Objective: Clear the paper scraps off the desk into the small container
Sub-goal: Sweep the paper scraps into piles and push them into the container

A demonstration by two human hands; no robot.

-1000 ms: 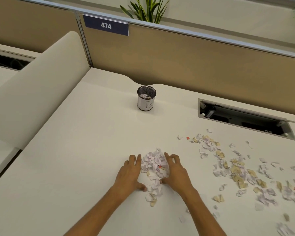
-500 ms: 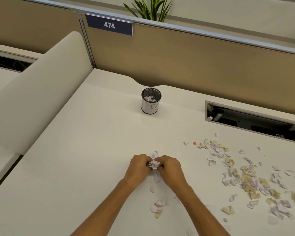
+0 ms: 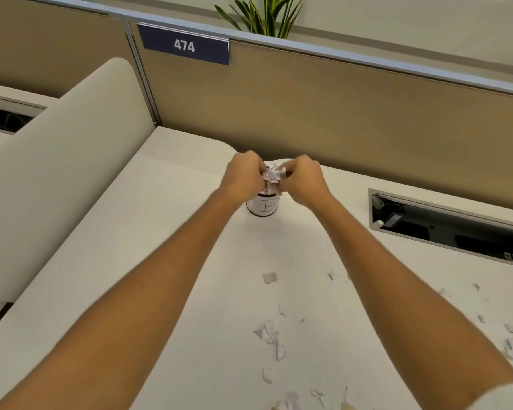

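Moved from mid-desk to right over small container (image 3: 262,206), left hand (image 3: 245,176) and right hand (image 3: 304,180) pinched together on scrap wad (image 3: 271,179), drop likely next, loose scraps (image 3: 271,338) remaining.

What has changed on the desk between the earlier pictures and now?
Both hands, left hand and right hand, closed on a bunch of scraps and carried it forward, over the container. The container stayed put; loose scraps remain on the desk.

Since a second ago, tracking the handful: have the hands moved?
Yes. Both hands, left hand and right hand, carried the scraps forward to above the container.
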